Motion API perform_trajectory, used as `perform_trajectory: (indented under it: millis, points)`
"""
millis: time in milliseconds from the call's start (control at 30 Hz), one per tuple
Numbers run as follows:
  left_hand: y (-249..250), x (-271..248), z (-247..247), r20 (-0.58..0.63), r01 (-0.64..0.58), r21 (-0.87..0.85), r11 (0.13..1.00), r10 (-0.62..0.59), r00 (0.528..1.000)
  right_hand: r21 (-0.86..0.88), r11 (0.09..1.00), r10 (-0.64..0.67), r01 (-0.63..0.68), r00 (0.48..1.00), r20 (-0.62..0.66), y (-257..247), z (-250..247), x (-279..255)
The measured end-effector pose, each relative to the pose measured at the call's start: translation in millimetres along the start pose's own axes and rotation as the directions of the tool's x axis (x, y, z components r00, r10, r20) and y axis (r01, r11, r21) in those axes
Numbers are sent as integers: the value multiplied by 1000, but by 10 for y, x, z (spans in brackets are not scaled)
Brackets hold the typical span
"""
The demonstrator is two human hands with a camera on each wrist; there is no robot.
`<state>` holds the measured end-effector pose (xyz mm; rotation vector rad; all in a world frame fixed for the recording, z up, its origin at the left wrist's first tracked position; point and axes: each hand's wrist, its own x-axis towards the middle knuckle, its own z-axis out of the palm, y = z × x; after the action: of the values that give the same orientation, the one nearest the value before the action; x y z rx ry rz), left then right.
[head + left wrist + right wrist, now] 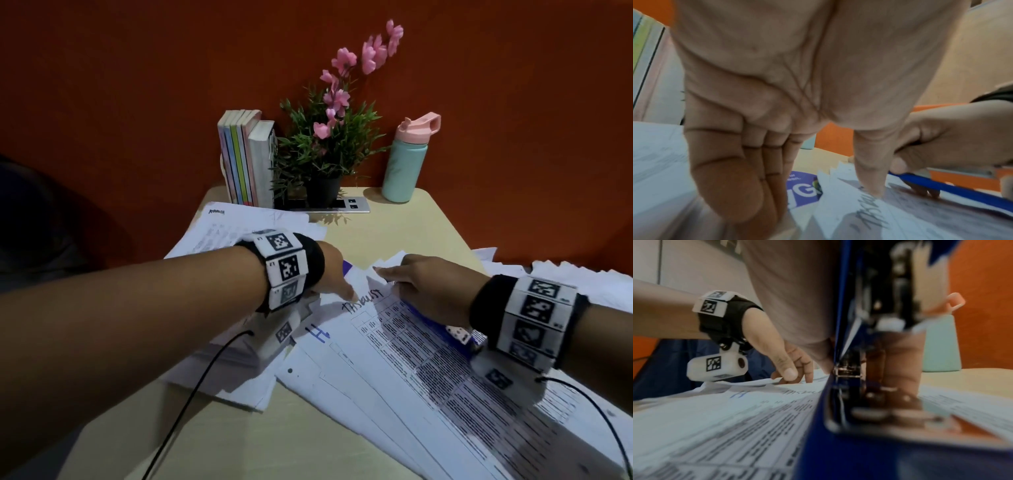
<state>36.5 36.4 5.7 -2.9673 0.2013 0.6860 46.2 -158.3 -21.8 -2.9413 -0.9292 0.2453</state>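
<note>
A fanned stack of printed sheets (394,342) with a handwritten heading lies across the beige table (376,233). My left hand (334,274) reaches over its top left corner with straight fingers, and the thumb (869,183) presses down on the top sheet. My right hand (431,287) grips a blue stapler (416,310) at the stack's top edge. The left wrist view shows its fingers curled over the stapler (953,188). In the right wrist view the stapler (838,402) fills the middle, with the left hand (789,363) on the paper behind it.
More paper piles lie at the left (233,226) and right (582,284). At the back stand several books (246,161), a potted plant with pink flowers (329,137) and a teal bottle with a pink lid (407,161). A purple leaflet (803,190) lies under the sheets.
</note>
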Motion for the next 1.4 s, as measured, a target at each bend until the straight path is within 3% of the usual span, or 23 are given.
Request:
perform_trajectory:
  millis: [233, 333, 533, 733, 867, 933, 1033, 1133, 1400]
  points:
    - [127, -71, 101, 81, 19, -52, 998, -15, 997, 59, 995, 78, -76, 997, -27, 60, 4, -48]
    - [139, -88, 31, -6, -10, -97, 995, 10, 1000, 68, 996, 60, -59, 998, -10, 73, -21, -73]
    - [112, 26, -359, -176, -150, 14, 989, 150, 973, 126, 991, -34, 44, 996, -80, 86, -157, -274]
    - [114, 318, -588, -411, -316, -77, 946, 258, 874, 21, 985, -169, 169, 984, 55, -31, -125, -486]
    - [39, 320, -438, -467, -350, -151, 925, 245, 850, 22, 986, -166, 164, 980, 107, -4, 4, -476]
    - [-35, 216, -293, -395, -334, -89, 938, 275, 877, 14, 984, -175, 175, 978, 114, -13, 15, -465]
    - [-103, 47, 17, -115, -309, 108, 945, 321, 940, -40, 976, -208, 215, 969, 131, -58, -3, -469]
    - [-136, -47, 285, 49, -343, 216, 914, 341, 939, -82, 958, -259, 274, 953, 158, -128, -42, -485]
    - [-123, -16, 290, 74, -429, 267, 863, 426, 902, -110, 928, -329, 355, 923, 199, -200, -64, -480]
